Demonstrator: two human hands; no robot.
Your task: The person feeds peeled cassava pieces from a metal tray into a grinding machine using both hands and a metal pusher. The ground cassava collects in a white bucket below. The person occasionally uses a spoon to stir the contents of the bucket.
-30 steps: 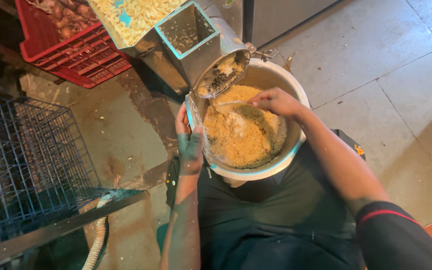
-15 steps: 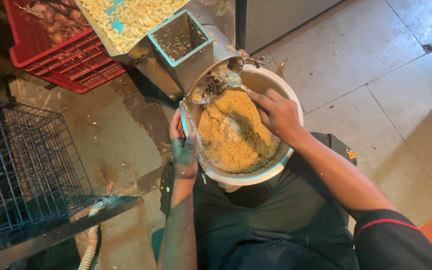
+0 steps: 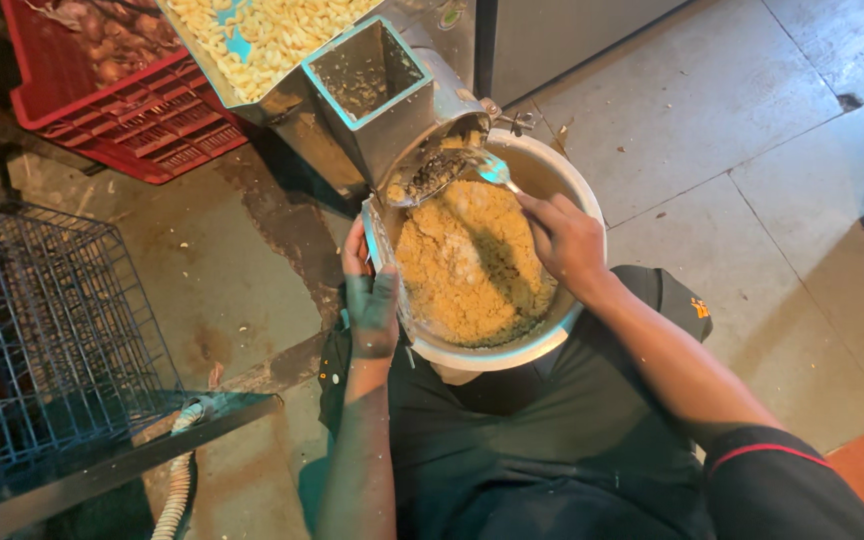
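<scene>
A large white bowl (image 3: 556,334) full of yellow-brown ground paste (image 3: 467,265) rests against my lap under the outlet of a metal grinder (image 3: 407,110). My left hand (image 3: 370,295) grips the bowl's left rim. Over the bowl, my right hand (image 3: 564,240) holds the handle of a light blue spoon (image 3: 494,171). The spoon's head is at the grinder's round outlet (image 3: 432,172), which is caked with paste. The grinder's tray (image 3: 257,35) above is heaped with pale peeled cloves.
A red plastic crate (image 3: 142,110) with brownish bulbs stands at the top left. A blue wire crate (image 3: 37,340) sits at the left, with a ribbed hose (image 3: 180,480) below it. Stained concrete floor slabs (image 3: 752,120) lie to the right. A metal cabinet (image 3: 572,30) stands behind the grinder.
My right hand has moved from the paste up toward the grinder outlet with the spoon. The view has shifted slightly; my left hand still holds the rim.
</scene>
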